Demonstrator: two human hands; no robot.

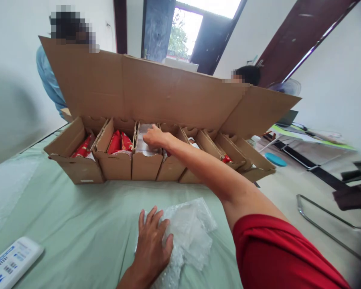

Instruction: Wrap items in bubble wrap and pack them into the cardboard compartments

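the bubble wrap (195,228) is clear and whitish, a loose heap of crumpled, overlapping pieces with uneven edges and angular corners. it lies rumpled on the pale green cloth (102,216), in front of the bin (147,167), apart from it, and runs down out of view at the bottom. the bin is plain brown cardboard, narrow, open at the top and upright, third from the left in the row. inside it, clear plastic packaging (141,138) stands near the rim, shiny and see-through, its lower extent hidden by the front wall.
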